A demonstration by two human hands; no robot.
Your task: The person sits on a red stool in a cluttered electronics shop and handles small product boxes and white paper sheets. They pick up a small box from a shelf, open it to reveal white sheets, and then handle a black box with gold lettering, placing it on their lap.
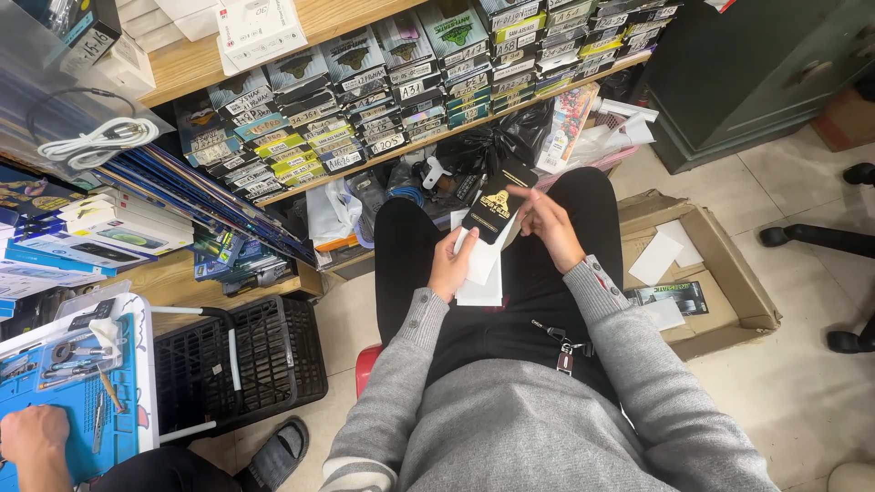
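left hand (450, 264) grips a stack of white sheets (481, 273) over the lap; right hand (548, 223) pinches a black flat package (497, 205) just above them, against the stack.

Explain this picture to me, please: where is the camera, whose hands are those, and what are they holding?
There is no machine here, only a person at work. The camera sits on that person's head and looks down, so you see their grey sweater, black trousers and both hands from above. The person sits facing low wooden shelves packed with small flat packages. The left hand holds a few white sheets over the lap. The right hand pinches a flat black package with a gold design, which the left hand also seems to steady. On the floor to the right lies an open cardboard box with white sheets inside. To the left stands a black plastic crate. In the bottom left corner, another person's hand rests on a blue work mat with small tools.
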